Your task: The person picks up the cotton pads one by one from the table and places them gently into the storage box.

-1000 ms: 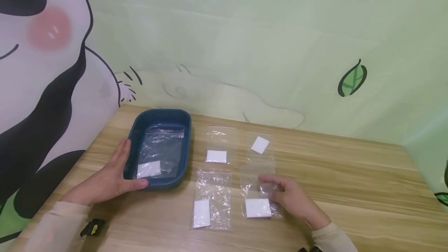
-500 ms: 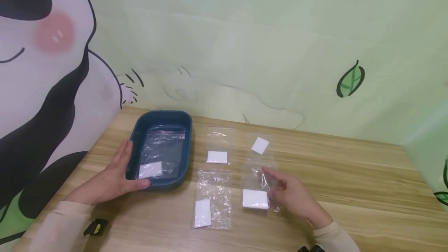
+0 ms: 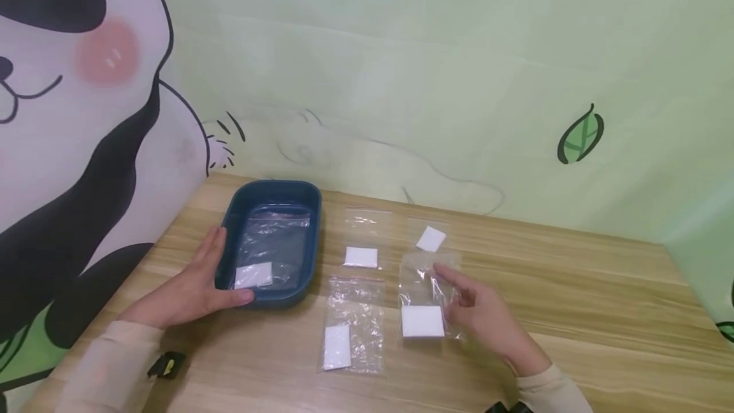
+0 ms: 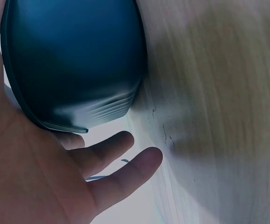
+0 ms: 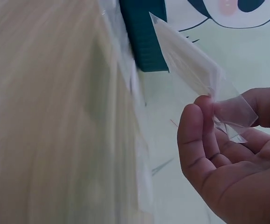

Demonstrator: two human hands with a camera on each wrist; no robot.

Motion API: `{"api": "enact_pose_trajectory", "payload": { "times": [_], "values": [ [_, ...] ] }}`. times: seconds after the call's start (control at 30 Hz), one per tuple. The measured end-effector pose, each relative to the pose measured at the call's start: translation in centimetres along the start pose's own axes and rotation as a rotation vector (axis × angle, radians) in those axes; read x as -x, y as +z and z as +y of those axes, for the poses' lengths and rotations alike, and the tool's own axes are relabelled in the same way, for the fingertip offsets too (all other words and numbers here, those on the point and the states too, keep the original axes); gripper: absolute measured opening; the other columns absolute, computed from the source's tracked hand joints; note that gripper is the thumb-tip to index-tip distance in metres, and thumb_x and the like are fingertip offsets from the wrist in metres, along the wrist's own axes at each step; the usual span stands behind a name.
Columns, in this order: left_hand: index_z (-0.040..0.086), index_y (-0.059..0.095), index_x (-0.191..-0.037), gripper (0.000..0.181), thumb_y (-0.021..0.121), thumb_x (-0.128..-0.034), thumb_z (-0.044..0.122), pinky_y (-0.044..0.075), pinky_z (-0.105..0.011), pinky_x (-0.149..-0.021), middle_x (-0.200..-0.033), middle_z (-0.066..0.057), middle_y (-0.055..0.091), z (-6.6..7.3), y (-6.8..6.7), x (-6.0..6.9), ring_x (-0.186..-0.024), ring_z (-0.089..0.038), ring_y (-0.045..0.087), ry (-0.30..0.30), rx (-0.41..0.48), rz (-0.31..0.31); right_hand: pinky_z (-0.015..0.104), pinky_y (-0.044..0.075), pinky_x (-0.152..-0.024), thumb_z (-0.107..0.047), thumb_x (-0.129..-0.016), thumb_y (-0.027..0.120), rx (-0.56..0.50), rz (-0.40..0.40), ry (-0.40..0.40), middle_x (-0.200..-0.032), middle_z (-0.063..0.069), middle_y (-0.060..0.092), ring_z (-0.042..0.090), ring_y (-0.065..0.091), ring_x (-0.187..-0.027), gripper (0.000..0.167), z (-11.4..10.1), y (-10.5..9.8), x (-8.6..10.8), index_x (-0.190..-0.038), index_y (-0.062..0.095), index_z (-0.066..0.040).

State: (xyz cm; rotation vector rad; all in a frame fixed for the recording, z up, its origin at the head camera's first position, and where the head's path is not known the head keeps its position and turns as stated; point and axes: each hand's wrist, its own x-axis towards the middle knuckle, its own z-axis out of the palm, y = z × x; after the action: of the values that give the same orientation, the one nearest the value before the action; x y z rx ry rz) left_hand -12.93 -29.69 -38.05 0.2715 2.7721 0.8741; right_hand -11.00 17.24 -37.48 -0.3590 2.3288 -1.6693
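My left hand (image 3: 183, 292) rests against the near left corner of a dark blue plastic container (image 3: 314, 250), thumb along its front rim. In the left wrist view its fingers (image 4: 125, 177) extend loosely beside the container wall. Inside the container lies a clear zip bag (image 3: 275, 241) with a white flat piece in it. My right hand (image 3: 490, 320) pinches the right edge of another clear zip bag (image 3: 415, 282), which holds a white rectangular piece (image 3: 422, 321). That bag appears raised off the table in the right wrist view, between thumb and fingers (image 5: 191, 135).
Three more clear zip bags with white pieces lie on the wooden table (image 3: 550, 285): a back middle bag (image 3: 367, 228), a back right one partly covered (image 3: 431, 239), and a front middle bag (image 3: 364, 317). A printed wall cloth (image 3: 430, 81) hangs behind the table.
The right hand has lifted its pinched bag slightly and moved it a little away from me, toward the back right bag. The left hand stays at the container. The head view shifts slightly.
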Motion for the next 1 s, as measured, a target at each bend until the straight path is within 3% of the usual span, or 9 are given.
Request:
{"api": "enact_pose_trajectory", "payload": {
  "times": [0.27, 0.47, 0.6, 1.0],
  "values": [
    [0.001, -0.014, -0.158, 0.134, 0.076, -0.0804, 0.063, 0.021, -0.072, -0.108, -0.163, -0.027, -0.016, 0.0, 0.0, 0.1, -0.144, -0.059, 0.009, -0.010, -0.001, -0.001, 0.029, 0.056, -0.068, 0.012, -0.086, 0.062, -0.048, 0.012, -0.055, -0.151, 0.019, 0.047, 0.017, 0.061, -0.073, 0.071, -1.9, 0.8, -1.0, -0.152, 0.043, -0.002],
    [0.001, -0.013, -0.158, 0.135, 0.076, -0.0795, 0.065, 0.022, -0.071, -0.108, -0.164, -0.027, -0.014, 0.2, 0.1, 0.0, -0.143, -0.059, 0.011, -0.021, -0.006, 0.003, 0.023, 0.051, -0.060, 0.010, -0.087, 0.061, -0.063, -0.014, -0.058, -0.139, 0.017, 0.055, 0.020, 0.062, -0.074, 0.076, -3.6, 1.8, -2.0, -0.156, 0.040, -0.013],
    [0.000, -0.011, -0.158, 0.136, 0.076, -0.0785, 0.066, 0.023, -0.071, -0.108, -0.164, -0.028, -0.013, 0.2, 0.1, 0.0, -0.144, -0.058, 0.011, -0.013, -0.006, 0.014, 0.022, 0.049, -0.057, 0.010, -0.088, 0.061, -0.065, -0.026, -0.076, -0.145, 0.011, 0.052, 0.021, 0.062, -0.075, 0.077, -4.7, 2.8, -2.7, -0.157, 0.039, -0.018],
    [-0.004, -0.008, -0.158, 0.133, 0.076, -0.0805, 0.064, 0.022, -0.068, -0.110, -0.163, -0.030, -0.010, 0.2, 0.1, 0.0, -0.144, -0.058, 0.012, 0.005, 0.002, 0.019, 0.024, 0.049, -0.060, 0.012, -0.086, 0.060, -0.037, -0.052, -0.143, -0.156, 0.006, 0.043, 0.022, 0.062, -0.076, 0.076, -6.6, 5.4, -5.3, -0.155, 0.042, -0.013]
  ]
}}
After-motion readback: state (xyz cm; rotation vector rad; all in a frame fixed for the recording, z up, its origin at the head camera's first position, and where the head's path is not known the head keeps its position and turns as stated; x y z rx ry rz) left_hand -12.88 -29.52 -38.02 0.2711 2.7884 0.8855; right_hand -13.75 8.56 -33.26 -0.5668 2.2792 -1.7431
